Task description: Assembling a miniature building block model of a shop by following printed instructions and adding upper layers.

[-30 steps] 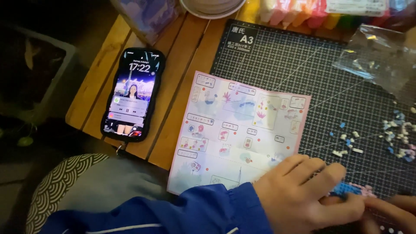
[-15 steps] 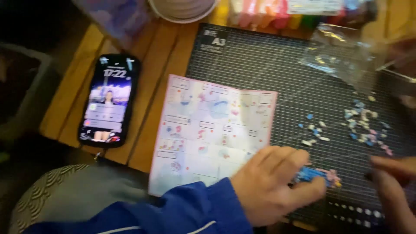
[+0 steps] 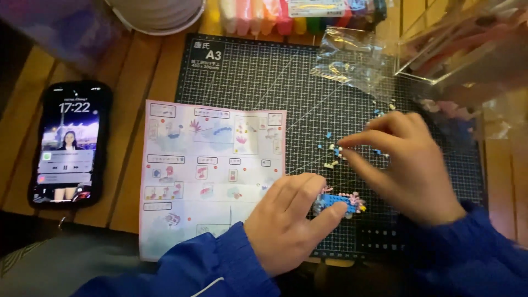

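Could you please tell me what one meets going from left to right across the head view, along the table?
Phone → instruction sheet → left hand on the small blue brick model → right hand over loose bricks.

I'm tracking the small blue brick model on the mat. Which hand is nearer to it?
Left. The left hand rests its fingers on the blue brick model; the right hand hovers above-right, pinching among loose pieces.

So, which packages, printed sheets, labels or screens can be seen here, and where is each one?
Phone: far left on the wooden table, black, screen lit with a photo.
Instruction sheet: on the cutting mat's left edge, pale pink and blue pictures.
Clear plastic bag: top of the mat, crumpled.
Clay stick pack: top edge, a row of many colours with a white label.
Mat label: top left corner, white print on black.
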